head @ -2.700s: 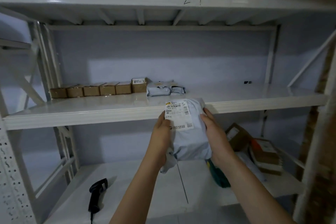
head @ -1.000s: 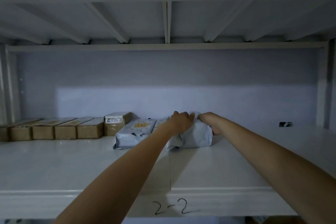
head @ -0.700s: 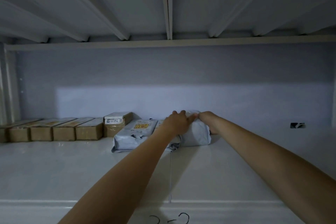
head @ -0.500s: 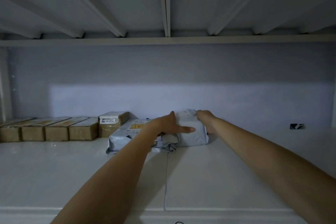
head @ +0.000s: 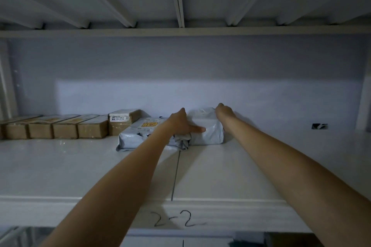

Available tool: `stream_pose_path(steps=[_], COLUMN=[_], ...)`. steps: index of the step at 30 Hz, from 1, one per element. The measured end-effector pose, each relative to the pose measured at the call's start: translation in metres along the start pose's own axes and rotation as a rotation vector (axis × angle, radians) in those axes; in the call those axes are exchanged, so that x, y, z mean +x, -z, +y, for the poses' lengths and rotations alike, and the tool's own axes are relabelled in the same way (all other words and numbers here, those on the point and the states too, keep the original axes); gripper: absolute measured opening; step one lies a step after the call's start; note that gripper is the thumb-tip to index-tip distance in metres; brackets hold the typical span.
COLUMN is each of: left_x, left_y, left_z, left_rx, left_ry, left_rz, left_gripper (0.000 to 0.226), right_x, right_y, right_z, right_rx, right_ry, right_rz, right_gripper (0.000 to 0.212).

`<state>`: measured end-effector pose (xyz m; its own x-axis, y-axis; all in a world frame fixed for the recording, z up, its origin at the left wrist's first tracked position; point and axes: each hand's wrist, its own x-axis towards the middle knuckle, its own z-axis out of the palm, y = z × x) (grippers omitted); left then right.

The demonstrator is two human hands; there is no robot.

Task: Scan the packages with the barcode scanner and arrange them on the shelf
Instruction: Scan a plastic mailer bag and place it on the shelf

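Note:
A grey poly-mailer package (head: 210,134) lies at the back of the white shelf (head: 80,168) marked "2-2", against the wall. My left hand (head: 179,124) is at its left end, its straight thumb pressing the front face. My right hand (head: 222,112) rests on the package's top right corner, fingers curled over the far edge. A second grey mailer with a yellow label (head: 140,132) lies touching it on the left. The barcode scanner is out of view.
A row of several brown cardboard boxes (head: 66,128) lines the back left of the shelf, one taller box (head: 122,122) beside the mailers. A small dark mark (head: 319,126) sits on the wall at the right. The upper shelf's ribs hang overhead.
The package went from in front of my chest up onto the shelf beside the other mailer. In the last second my left thumb slid across its front face, and the view tilted down.

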<state>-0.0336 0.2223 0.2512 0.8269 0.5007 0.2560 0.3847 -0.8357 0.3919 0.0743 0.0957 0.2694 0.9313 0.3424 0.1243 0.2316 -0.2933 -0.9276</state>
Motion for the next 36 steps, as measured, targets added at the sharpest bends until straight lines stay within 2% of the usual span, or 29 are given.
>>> stream_pose_path(steps=[3,5,8,11,14,17,21,25,30,32,36], left_x=[-0.014,-0.028,-0.058,-0.094,-0.134,-0.172,-0.219,-0.267,-0.325,-0.339,-0.342], left_y=[0.013,0.016,0.008,-0.007,-0.021,-0.031,-0.034,-0.043,-0.094,-0.122,-0.171], left_z=[0.005,0.012,0.031,0.055,0.08,0.102,0.121,0.119,0.103,0.096,0.082], left_rx=[-0.03,-0.075,-0.166,-0.3,-0.409,-0.484,-0.565,-0.701,-0.72,-0.736,-0.791], left_ry=[0.044,0.061,0.058,0.018,-0.052,-0.1,-0.132,-0.16,-0.159,-0.112,0.087], left_rz=[0.047,0.127,0.285,0.349,0.442,0.5,0.431,0.335,0.102,0.011,-0.117], left_gripper=[0.106,0.084,0.055,0.044,0.031,0.018,0.021,0.02,0.022,0.022,0.021], right_x=[-0.022,-0.036,-0.063,-0.093,-0.13,-0.174,-0.226,-0.272,-0.325,-0.334,-0.33], right_y=[0.012,0.02,0.033,0.054,0.076,0.096,0.121,0.135,0.132,0.128,0.127], right_z=[-0.007,-0.004,0.004,0.013,0.026,0.042,0.061,0.086,0.145,0.174,0.229], right_rx=[-0.049,-0.117,-0.216,-0.258,-0.257,-0.199,-0.117,0.049,0.077,0.042,0.072], right_ry=[0.05,0.123,0.195,0.261,0.305,0.349,0.383,0.326,0.198,0.131,-0.083], right_rz=[0.057,0.071,0.029,0.051,0.08,0.113,0.155,0.15,0.081,0.061,0.083], right_gripper=[0.049,0.054,0.05,0.047,0.034,0.042,0.033,0.018,0.022,0.021,0.02])
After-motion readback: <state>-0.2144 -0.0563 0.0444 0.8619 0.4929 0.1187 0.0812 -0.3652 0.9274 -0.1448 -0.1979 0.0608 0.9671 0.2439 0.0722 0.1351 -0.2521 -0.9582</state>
